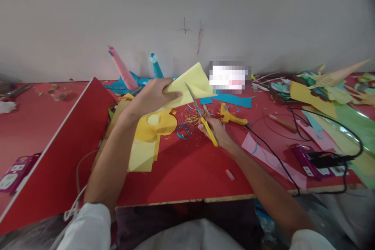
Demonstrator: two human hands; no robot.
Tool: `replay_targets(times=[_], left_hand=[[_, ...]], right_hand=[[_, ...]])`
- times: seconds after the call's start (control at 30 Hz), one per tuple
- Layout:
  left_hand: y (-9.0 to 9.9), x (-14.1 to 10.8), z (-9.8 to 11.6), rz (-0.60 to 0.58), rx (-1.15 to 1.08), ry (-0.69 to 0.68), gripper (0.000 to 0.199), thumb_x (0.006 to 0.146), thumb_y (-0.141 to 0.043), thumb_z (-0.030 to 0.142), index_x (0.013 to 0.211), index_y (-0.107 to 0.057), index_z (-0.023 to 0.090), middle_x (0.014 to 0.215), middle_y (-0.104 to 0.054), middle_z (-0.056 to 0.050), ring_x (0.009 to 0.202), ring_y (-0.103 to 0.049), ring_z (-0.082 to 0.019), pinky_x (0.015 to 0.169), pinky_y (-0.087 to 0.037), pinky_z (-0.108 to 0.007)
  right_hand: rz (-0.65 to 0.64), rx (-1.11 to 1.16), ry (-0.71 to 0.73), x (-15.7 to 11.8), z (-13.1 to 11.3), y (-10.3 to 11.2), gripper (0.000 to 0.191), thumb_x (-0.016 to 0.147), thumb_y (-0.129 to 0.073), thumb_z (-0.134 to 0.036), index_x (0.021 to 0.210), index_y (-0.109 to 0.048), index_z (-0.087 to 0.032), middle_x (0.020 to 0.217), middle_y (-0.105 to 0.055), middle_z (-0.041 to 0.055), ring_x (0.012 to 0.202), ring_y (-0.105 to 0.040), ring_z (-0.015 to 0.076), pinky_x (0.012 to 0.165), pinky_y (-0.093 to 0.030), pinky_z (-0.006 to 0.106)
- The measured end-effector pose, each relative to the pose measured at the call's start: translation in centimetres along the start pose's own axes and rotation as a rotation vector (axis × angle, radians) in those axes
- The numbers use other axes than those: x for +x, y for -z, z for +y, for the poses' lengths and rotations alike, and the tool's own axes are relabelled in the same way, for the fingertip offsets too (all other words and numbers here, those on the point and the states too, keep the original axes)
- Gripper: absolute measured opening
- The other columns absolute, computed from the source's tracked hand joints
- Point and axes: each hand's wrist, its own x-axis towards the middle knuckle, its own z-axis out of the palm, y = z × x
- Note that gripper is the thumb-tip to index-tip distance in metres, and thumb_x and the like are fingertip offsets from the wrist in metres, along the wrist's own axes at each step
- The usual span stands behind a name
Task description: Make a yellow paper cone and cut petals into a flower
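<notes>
A pale yellow sheet [190,82] is raised above the red table, its left edge pinched between the thumb and fingers of my left hand [155,95]. Yellow-handled scissors [209,133] are held in my right hand [215,131], just below and right of the sheet. Their blades point up and left, with the tip against the sheet's face or just in front of it; which one is unclear. Beneath the hands, thin blue and yellow paper scraps [191,119] are scattered. Orange-yellow cut paper [164,127] lies under my left forearm, over pale yellow sheets [142,154].
A yellow glue gun [231,116] with a black cable lies right of the scissors. Farther right are a pink strip [272,160] and a purple power box [316,162]. A red upright divider [64,148] stands at left. Pink [124,68] and blue [156,66] paper cones stand near the wall.
</notes>
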Motion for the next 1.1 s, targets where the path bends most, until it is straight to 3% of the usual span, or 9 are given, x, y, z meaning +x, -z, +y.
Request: replay_targets(times=[0.2, 0.3, 0.47, 0.67, 0.93, 1.1], left_hand=[[0.1, 0.0, -0.1, -0.002, -0.01, 0.01, 0.031, 0.09, -0.07, 0.049, 0.082, -0.067, 0.019, 0.072, -0.056, 0.0, 0.062, -0.044, -0.012, 0.057, -0.029, -0.029], [0.2, 0.0, 0.0, -0.023, -0.057, 0.005, 0.031, 0.09, -0.069, 0.049, 0.088, -0.071, 0.018, 0.076, -0.061, -0.001, 0.065, -0.047, -0.013, 0.057, -0.031, -0.028], [0.2, 0.0, 0.1, -0.036, -0.055, 0.02, 0.032, 0.09, -0.07, 0.05, 0.086, -0.069, 0.018, 0.077, -0.062, -0.001, 0.066, -0.049, -0.013, 0.059, -0.034, -0.028], [0.0, 0.0, 0.2, -0.081, -0.047, -0.005, 0.033, 0.09, -0.069, 0.05, 0.081, -0.066, 0.018, 0.074, -0.06, 0.0, 0.065, -0.049, -0.013, 0.057, -0.033, -0.028], [-0.4, 0.3, 0.3, -0.111, -0.027, 0.017, 0.032, 0.087, -0.069, 0.049, 0.078, -0.064, 0.018, 0.07, -0.059, -0.001, 0.061, -0.049, -0.013, 0.052, -0.03, -0.028], [-0.4, 0.2, 0.5, -0.126, -0.063, 0.042, 0.031, 0.087, -0.068, 0.048, 0.082, -0.067, 0.018, 0.072, -0.061, -0.001, 0.06, -0.048, -0.012, 0.052, -0.029, -0.027]], right_hand=[[0.041, 0.007, -0.048, -0.4, -1.2, 0.4, 0.052, 0.083, -0.07, -0.072, 0.072, -0.055, -0.023, 0.054, -0.054, 0.0005, 0.054, -0.053, 0.0182, 0.052, -0.039, 0.03], [0.054, 0.027, -0.066, -0.4, -1.0, 0.3, 0.055, 0.08, -0.071, -0.075, 0.07, -0.056, -0.023, 0.051, -0.052, -0.0005, 0.05, -0.051, 0.0179, 0.049, -0.038, 0.03], [0.005, 0.052, -0.051, -0.1, -0.1, 0.0, 0.05, 0.085, -0.069, -0.072, 0.078, -0.06, -0.023, 0.058, -0.057, 0.0001, 0.057, -0.056, 0.0186, 0.051, -0.042, 0.029], [-0.008, 0.074, 0.031, -0.1, -0.7, 0.1, 0.045, 0.088, -0.068, -0.066, 0.085, -0.059, -0.022, 0.078, -0.065, 0.0037, 0.072, -0.061, 0.0195, 0.061, -0.048, 0.029], [0.021, 0.014, -0.013, 0.0, -0.3, 0.0, 0.044, 0.085, -0.069, -0.065, 0.079, -0.055, -0.023, 0.072, -0.064, 0.0034, 0.066, -0.059, 0.0197, 0.06, -0.044, 0.03], [0.04, -0.029, -0.033, 0.0, 0.0, -0.2, 0.048, 0.084, -0.071, -0.068, 0.074, -0.053, -0.024, 0.058, -0.053, -0.0005, 0.055, -0.051, 0.0182, 0.053, -0.037, 0.03]])
